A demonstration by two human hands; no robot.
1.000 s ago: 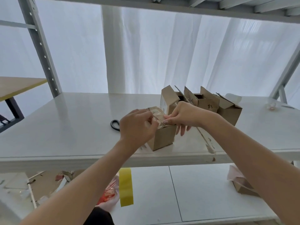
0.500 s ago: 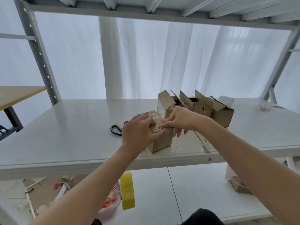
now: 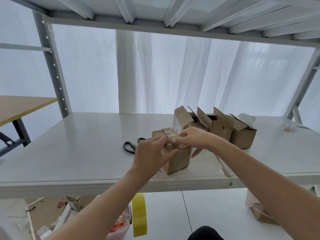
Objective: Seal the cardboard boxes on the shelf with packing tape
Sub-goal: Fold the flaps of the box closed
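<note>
Head view: a small brown corrugated box [image 3: 178,161] stands near the front edge of the smooth white shelf [image 3: 83,146], glossy clear tape [image 3: 170,134] across its closed flaps; the left hand [image 3: 152,153] lays straight fingers against its top edge; the right hand [image 3: 192,139] pinches the tape, fingertips together.

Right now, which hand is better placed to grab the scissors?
Left, probably. The left hand rests on the box just beside the scissors; the right hand is across the box, fingers pinching at its top.
</note>
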